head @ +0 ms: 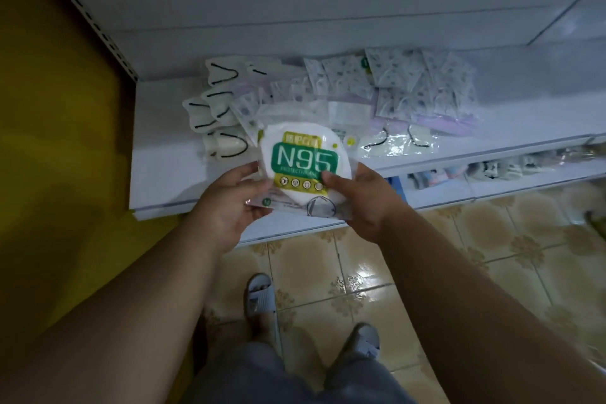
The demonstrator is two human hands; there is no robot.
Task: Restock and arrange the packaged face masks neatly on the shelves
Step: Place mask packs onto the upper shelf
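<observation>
While pinched at both lower corners by left hand (pixel 229 203) and right hand (pixel 364 203), fingers curled round it: slippery clear-plastic green-labelled N95 mask packet (pixel 303 167), liable to slide onto loose heap of packaged masks (pixel 377 98) on white metal shelf (pixel 157 174).

We count one N95 mask packet (pixel 303 167) held up, in two hands: a left hand (pixel 226 203) and a right hand (pixel 364 198); on the white shelf (pixel 157 170) lies a heap of packaged masks (pixel 377 95), too overlapped for us to number; two slippers (pixel 260 295) show on the tiled floor (pixel 492 259).
</observation>
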